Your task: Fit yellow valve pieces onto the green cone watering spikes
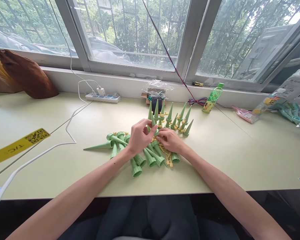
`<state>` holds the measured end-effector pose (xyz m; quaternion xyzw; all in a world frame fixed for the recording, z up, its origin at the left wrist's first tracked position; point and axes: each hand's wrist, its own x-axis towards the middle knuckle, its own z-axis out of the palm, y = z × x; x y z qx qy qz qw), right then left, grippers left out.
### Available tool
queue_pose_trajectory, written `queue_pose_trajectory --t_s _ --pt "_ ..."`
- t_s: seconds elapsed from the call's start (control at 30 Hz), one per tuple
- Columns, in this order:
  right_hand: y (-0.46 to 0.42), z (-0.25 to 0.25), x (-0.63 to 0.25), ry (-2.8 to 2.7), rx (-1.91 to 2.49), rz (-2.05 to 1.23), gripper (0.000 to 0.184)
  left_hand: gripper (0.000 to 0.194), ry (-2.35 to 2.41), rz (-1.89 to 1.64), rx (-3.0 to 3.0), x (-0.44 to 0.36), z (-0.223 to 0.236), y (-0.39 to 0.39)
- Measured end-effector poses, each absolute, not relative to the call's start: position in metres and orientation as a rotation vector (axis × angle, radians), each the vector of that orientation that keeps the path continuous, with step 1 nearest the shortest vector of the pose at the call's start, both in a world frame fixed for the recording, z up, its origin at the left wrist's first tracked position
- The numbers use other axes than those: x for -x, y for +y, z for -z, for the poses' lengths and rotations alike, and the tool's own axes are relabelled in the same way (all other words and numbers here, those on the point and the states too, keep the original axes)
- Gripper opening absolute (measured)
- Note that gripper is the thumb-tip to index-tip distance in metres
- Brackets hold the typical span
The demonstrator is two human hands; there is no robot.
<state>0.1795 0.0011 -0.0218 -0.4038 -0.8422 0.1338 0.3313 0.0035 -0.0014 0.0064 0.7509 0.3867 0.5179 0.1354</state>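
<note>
My left hand [139, 137] is closed around a green plastic watering spike [153, 120], held with its tip pointing up. Close against its lower end, my right hand [170, 140] has its fingers pinched together; whatever they grip is hidden. Beneath and left of the hands lies a loose pile of similar green spikes [136, 171], some with their open threaded ends facing me. Small yellow valve pieces [170, 163] are scattered among them. Behind the hands, several green spikes [169, 116] stand upright on their wide ends, with yellow pieces fitted at their sides.
A green-capped drink bottle [213, 98] stands at the back right, near another bottle [268, 101] and a pink dustpan [245, 114]. A power strip [103, 97] trails a white cable [69, 130] across the left side. A brown bag [25, 74] lies back left.
</note>
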Motion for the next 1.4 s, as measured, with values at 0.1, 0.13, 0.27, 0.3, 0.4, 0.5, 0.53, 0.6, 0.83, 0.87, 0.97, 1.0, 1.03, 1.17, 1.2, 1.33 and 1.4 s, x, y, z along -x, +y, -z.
queue_pose_trajectory --t_s 0.1,0.13,0.27,0.3,0.4,0.5,0.53,0.6,0.83,0.87,0.97,1.0,1.03,1.17,1.2,1.33,1.4 --pt "0.0004 0.0194 -0.1785 -2.234 1.037 -0.334 0.021 0.019 1.115 -1.503 -2.18 -0.0038 -0.0062 -0.0014" --pt "0.0002 0.0188 -0.1782 -2.238 1.038 -0.334 0.022 0.018 1.113 -1.504 -2.18 -0.0038 -0.0061 -0.0014" --pt "0.0004 0.0184 -0.178 -2.253 1.053 -0.334 0.022 0.016 1.103 -1.494 -2.176 -0.0035 -0.0062 -0.0016" --pt "0.0005 0.0187 -0.1779 -2.256 1.057 -0.332 0.021 0.016 1.101 -1.488 -2.173 -0.0034 -0.0063 -0.0016" --pt "0.0008 0.0198 -0.1773 -2.258 1.07 -0.339 0.02 0.014 1.1 -1.473 -2.161 -0.0028 -0.0065 -0.0018" --pt "0.0013 0.0215 -0.1762 -2.242 1.074 -0.351 0.02 0.015 1.109 -1.468 -2.161 -0.0021 -0.0066 -0.0018" --pt "0.0015 0.0223 -0.1759 -2.235 1.072 -0.353 0.019 0.015 1.111 -1.468 -2.163 -0.002 -0.0066 -0.0018" --pt "0.002 0.0236 -0.1754 -2.226 1.066 -0.358 0.019 0.015 1.117 -1.471 -2.165 -0.0017 -0.0067 -0.0018" --pt "0.0031 0.0255 -0.1761 -2.177 1.058 -0.389 0.016 0.015 1.123 -1.478 -2.168 -0.0025 -0.0075 -0.002" --pt "0.003 0.0255 -0.1763 -2.166 1.054 -0.396 0.016 0.015 1.121 -1.481 -2.166 -0.0027 -0.0076 -0.002" --pt "0.0027 0.0253 -0.1768 -2.128 1.069 -0.408 0.015 0.014 1.112 -1.488 -2.161 -0.0032 -0.0079 -0.0021" --pt "0.0026 0.0251 -0.1769 -2.115 1.084 -0.414 0.013 0.014 1.109 -1.49 -2.16 -0.0034 -0.0078 -0.0022" --pt "0.0024 0.0248 -0.1771 -2.103 1.102 -0.421 0.012 0.013 1.108 -1.49 -2.158 -0.0035 -0.0077 -0.0023" --pt "0.0027 0.0241 -0.1785 -2.094 1.148 -0.426 0.008 0.013 1.101 -1.49 -2.157 -0.0039 -0.0066 -0.0019" --pt "0.003 0.0242 -0.1789 -2.109 1.149 -0.414 0.009 0.013 1.099 -1.489 -2.159 -0.004 -0.0062 -0.0017" --pt "0.0048 0.0261 -0.1803 -2.2 1.104 -0.374 0.02 0.014 1.1 -1.489 -2.172 -0.0042 -0.0055 -0.0013" --pt "0.0057 0.0275 -0.1806 -2.229 1.071 -0.383 0.023 0.014 1.107 -1.489 -2.179 -0.0043 -0.0055 -0.0014"
